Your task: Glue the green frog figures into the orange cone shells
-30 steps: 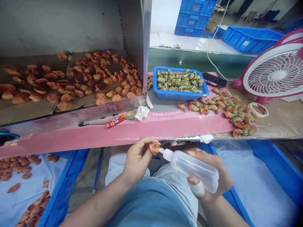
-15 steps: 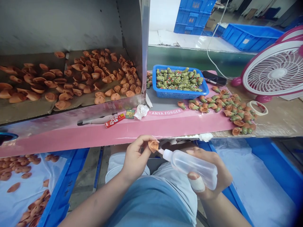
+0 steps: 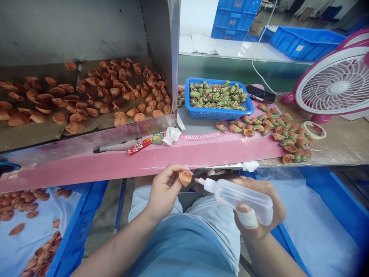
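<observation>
Plastic bottle (image 3: 240, 202) shifted right, nozzle tip (image 3: 196, 180) barely visible.

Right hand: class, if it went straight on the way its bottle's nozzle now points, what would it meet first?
Probably the orange moulded piece held in the left hand, just past the squeeze bottle's nozzle; depth is unclear.

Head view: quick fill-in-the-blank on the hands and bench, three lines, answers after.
The left hand holds a hollow piece coloured ____.
The right hand grips a squeeze bottle of ____ plastic.
The blue basket on the pink board holds ____ figures.

Missing words: orange, clear, green.
</observation>
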Available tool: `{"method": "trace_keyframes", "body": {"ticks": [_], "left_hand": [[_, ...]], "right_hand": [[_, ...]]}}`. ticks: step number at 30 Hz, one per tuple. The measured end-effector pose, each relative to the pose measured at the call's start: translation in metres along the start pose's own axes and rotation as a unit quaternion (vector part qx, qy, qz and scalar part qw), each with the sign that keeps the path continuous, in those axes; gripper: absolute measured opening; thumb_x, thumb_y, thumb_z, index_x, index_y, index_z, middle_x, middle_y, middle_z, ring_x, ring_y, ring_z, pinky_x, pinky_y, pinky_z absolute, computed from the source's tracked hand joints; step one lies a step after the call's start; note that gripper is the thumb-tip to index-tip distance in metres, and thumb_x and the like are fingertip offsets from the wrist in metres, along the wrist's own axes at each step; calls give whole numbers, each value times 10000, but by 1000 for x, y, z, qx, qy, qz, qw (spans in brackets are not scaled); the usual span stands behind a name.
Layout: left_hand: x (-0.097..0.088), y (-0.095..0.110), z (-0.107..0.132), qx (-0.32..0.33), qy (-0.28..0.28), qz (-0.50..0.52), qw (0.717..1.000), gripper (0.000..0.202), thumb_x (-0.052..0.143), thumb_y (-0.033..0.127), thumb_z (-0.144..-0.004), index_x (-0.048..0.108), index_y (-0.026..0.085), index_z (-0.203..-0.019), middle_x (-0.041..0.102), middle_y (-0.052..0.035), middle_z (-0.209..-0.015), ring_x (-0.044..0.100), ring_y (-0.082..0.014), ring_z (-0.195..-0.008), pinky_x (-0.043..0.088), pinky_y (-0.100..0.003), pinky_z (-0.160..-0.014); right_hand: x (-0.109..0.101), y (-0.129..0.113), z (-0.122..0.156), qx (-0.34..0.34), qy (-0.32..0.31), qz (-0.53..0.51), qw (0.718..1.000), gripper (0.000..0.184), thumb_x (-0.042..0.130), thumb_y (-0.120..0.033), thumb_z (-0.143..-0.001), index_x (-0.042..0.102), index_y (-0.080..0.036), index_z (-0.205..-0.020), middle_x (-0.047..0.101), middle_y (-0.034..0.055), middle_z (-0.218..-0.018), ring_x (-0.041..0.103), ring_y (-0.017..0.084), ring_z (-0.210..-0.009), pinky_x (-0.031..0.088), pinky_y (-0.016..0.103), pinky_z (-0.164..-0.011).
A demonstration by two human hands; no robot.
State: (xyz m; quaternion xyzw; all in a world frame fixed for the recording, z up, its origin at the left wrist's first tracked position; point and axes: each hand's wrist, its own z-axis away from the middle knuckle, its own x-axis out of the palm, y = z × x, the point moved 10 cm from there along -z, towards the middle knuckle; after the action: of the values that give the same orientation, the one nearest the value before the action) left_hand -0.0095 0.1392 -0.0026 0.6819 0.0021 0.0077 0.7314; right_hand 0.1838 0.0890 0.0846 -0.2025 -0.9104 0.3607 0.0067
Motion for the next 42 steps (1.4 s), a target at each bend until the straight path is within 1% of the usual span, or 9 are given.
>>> {"method": "trace_keyframes", "body": {"ticks": [5,12,17,21,25,28,33,37,42], "left_hand": [[4,1,0,-2,-12,0,1000,60,561,187,-745,582,173,-799,632,-27,-784,584,-145,-729,459,-245,-679],[5,3,3,-3,-17,-4,1000,60,551,175,-748,584,168,-799,625,-31,-780,576,-147,-732,450,-245,-678],[3,4,2,-1,-11,-3,1000,57,566,173,-737,594,172,-786,629,-21,-762,577,-139,-718,450,-233,-670],[3,2,2,-4,-13,-1,1000,59,562,189,-740,586,170,-791,633,-27,-768,586,-150,-722,455,-250,-681],[3,0,2,-7,-16,-5,1000,64,553,204,-751,578,176,-803,631,-33,-792,584,-153,-733,461,-258,-678],[3,1,2,-5,-16,-9,1000,62,557,196,-749,576,177,-804,631,-31,-792,581,-148,-734,460,-246,-670],[3,1,1,-11,-15,1,1000,62,562,181,-742,580,173,-801,638,-28,-783,584,-140,-726,461,-232,-664],[0,0,1,-4,-5,3,1000,59,566,178,-741,586,180,-797,634,-17,-776,583,-137,-727,458,-232,-681],[-3,-2,1,1,-1,7,1000,63,560,178,-749,586,192,-805,637,-7,-791,585,-135,-738,458,-232,-689]], "right_hand": [[8,-5,-3,-9,-19,19,1000,306,614,-305,-686,606,-130,-937,610,49,-763,573,183,-636,477,320,-544],[11,-4,-3,-9,-30,16,999,335,619,-305,-683,593,-136,-971,612,48,-778,583,186,-652,482,320,-550],[8,-5,-2,-8,-17,34,999,330,638,-309,-666,602,-138,-946,623,48,-780,576,183,-653,486,320,-548],[4,-4,-1,-10,-4,23,1000,325,631,-296,-662,602,-144,-948,620,46,-776,578,188,-616,491,364,-570],[11,-6,-1,-16,-36,-20,999,353,615,-257,-662,583,-123,-987,600,45,-751,578,185,-585,478,350,-522],[18,-10,-2,-23,-57,-19,998,354,602,-234,-669,572,-114,-1001,590,46,-754,575,180,-594,465,325,-493],[24,-11,-5,-11,-71,-20,997,358,606,-211,-658,565,-114,-1000,581,42,-737,562,175,-595,422,285,-427],[21,-11,-4,-20,-67,-8,998,384,620,-197,-643,558,-112,-1012,588,49,-769,565,183,-630,443,301,-464],[19,-8,-3,-16,-78,-6,997,363,628,-173,-634,566,-91,-982,585,51,-772,554,158,-600,447,297,-488]]}}
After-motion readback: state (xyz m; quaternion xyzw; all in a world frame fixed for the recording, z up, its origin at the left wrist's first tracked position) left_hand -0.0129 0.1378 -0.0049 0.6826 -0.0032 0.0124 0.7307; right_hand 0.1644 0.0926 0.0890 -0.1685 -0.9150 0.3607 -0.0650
